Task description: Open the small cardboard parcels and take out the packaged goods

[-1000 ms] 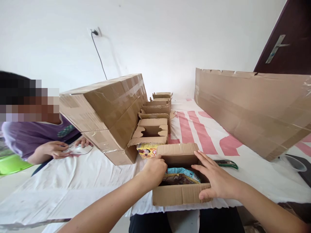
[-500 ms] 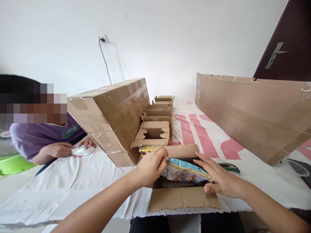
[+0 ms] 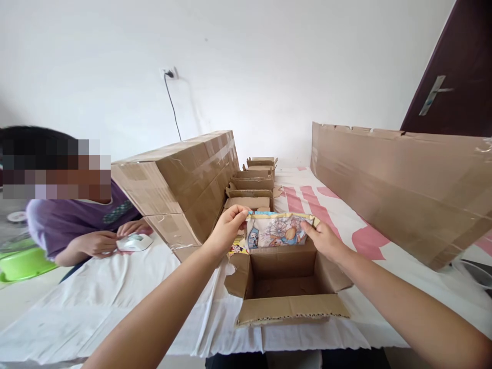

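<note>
Both my hands hold a colourful printed packet upright above a small open cardboard box. My left hand pinches the packet's upper left corner. At the packet's right edge, my right hand grips it. The box stands at the near table edge with its flaps spread; its inside looks bare.
A row of small open boxes runs away behind the packet. Large taped cartons lie to the left, and a long cardboard sheet stands on the right. A person in purple sits at the left, hands on a white object.
The packet has come up out of the small box and now stands upright in both hands. The box flaps have fallen open.
</note>
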The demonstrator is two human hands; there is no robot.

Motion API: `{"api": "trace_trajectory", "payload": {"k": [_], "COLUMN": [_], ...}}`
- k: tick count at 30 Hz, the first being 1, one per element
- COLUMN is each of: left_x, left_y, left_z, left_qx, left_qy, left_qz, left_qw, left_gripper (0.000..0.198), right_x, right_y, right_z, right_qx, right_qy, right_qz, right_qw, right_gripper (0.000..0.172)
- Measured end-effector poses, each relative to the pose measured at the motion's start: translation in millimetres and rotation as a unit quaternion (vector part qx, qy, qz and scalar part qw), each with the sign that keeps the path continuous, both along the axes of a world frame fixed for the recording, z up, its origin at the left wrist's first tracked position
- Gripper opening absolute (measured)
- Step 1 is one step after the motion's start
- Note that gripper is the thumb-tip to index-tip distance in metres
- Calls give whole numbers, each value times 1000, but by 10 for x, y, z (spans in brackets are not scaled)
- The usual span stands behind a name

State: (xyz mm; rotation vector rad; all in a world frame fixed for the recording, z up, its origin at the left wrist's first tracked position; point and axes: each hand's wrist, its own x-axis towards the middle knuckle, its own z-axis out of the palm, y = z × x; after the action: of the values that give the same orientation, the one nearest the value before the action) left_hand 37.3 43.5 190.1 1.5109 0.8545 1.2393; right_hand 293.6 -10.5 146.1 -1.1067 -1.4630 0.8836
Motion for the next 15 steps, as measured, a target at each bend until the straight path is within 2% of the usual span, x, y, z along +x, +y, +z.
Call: {"api": "trace_trajectory", "payload": {"k": [4, 7, 9, 12, 15], "left_x": [-40, -16, 23, 71, 81], "left_y": [192, 260, 279, 295, 311], "left_z": [-134, -233, -294, -365, -402], "left_qx": [11, -3, -16, -28, -30], "left_qy": [-32, -24, -5, 29, 47], "left_qz": [-4, -55, -88, -101, -79], "left_qw": [999, 998, 996, 994, 995], "left_gripper": [46, 75, 84, 72, 59], "right_x": [24, 40, 41, 38, 36], "right_y": [305, 468, 531, 555, 512], "right_z": [20, 8, -4, -5, 22], "right_qx": [7, 3, -3, -10, -16], "right_qy": [12, 22, 28, 33, 38], "right_qz": [-53, -73, -76, -66, -37], "right_qw": [998, 997, 997, 997, 998], "right_gripper": [51, 50, 50, 49, 47]}}
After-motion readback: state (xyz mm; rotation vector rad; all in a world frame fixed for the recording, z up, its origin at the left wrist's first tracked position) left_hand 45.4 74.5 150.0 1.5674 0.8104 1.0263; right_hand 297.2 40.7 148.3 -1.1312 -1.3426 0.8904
